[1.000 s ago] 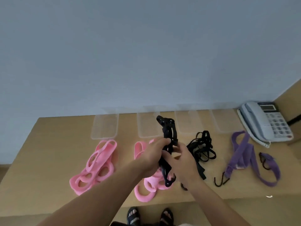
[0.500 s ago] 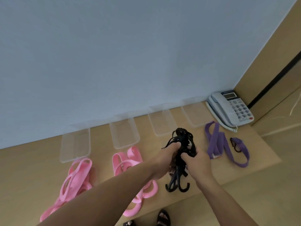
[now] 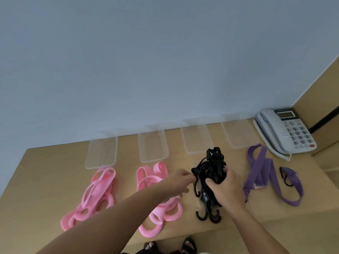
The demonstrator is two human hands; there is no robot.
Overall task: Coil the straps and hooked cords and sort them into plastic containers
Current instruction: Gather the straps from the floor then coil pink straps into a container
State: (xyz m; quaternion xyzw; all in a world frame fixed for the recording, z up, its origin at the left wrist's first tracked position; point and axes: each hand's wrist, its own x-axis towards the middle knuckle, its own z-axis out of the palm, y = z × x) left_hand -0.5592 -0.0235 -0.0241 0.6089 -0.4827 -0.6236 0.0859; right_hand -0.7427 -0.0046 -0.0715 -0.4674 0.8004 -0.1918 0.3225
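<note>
A tangled bundle of black hooked cords is held over the middle of the worktop, hooks hanging toward 6 o'clock. The right hand curls around it. The left hand touches its 9 o'clock edge, grip unclear. A clear container lies at 12 o'clock, pink straps at 9, a purple strap at 3.

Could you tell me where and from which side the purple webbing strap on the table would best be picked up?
Probably the end by its black hook, pinched from above: the purple flat webbing strap sprawls flat on the wooden table, so an end lets coiling start cleanly.
</note>
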